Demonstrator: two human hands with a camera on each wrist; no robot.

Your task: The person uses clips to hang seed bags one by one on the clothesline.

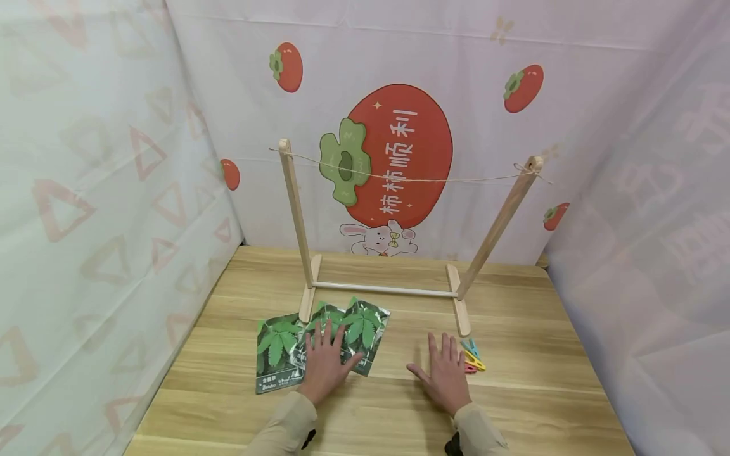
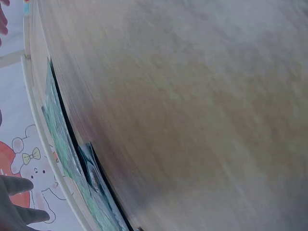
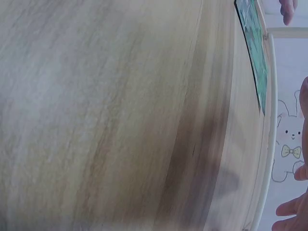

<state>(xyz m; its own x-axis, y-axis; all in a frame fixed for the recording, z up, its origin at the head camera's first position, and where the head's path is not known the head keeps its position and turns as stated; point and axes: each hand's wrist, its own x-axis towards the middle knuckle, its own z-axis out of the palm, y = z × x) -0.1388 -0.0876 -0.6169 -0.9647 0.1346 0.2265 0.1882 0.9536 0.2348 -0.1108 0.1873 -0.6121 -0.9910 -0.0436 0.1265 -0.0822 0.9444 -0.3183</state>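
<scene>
In the head view my left hand (image 1: pixel 325 367) has its fingers spread above several green seed packets with leaf pictures. One packet (image 1: pixel 276 354) lies at the left, another (image 1: pixel 367 332) at the right, and the middle one is partly covered by the hand. My right hand (image 1: pixel 447 377) is also spread, its fingers straight, just left of a small group of clothespins (image 1: pixel 473 358) in blue, yellow and pink. Neither hand holds anything. The wrist views catch only parts of the fingers, with the left hand (image 2: pixel 14 207) at one edge and the right hand (image 3: pixel 301 192) at another.
A wooden frame stands behind the hands, with a left post (image 1: pixel 296 215), a right post (image 1: pixel 499 231) and a white crossbar (image 1: pixel 384 289) low between them. A thin string (image 1: pixel 422 180) sags between the post tops. Printed cloth walls (image 1: pixel 479 126) surround the wooden table (image 1: pixel 228 380).
</scene>
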